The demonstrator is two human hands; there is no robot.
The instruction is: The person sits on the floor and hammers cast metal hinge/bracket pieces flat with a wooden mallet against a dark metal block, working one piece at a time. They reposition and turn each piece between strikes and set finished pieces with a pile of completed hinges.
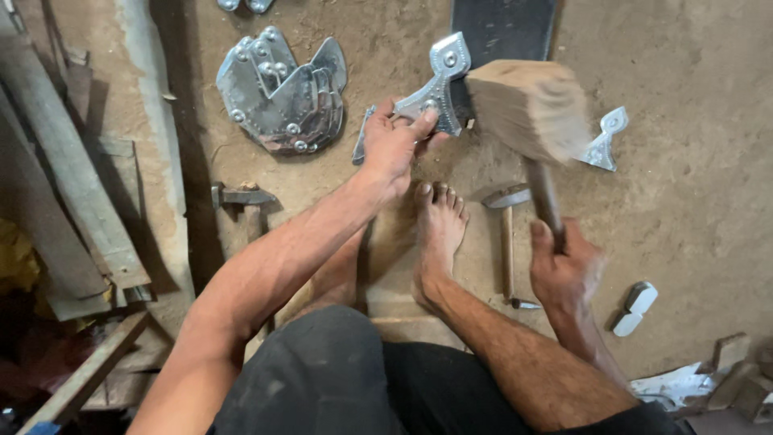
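Dirt floor (692,105) here, dusty and packed hard, with old wooden planks (72,193) leaning along the left side. No containers anywhere in view – everything just lies loose on the floor. A stack of shiny riveted metal plates (282,93) sits upper left, and a small hammer (241,201) lies just below it. The left hand (394,145) has its fingers closed around a silvery metal bracket (435,84), holding it against a dark block (503,28) at the top. The right hand (564,270) grips the handle of a big wooden mallet (527,105) – head blurred, right beside the bracket. Another bracket (605,141) lies to the right.
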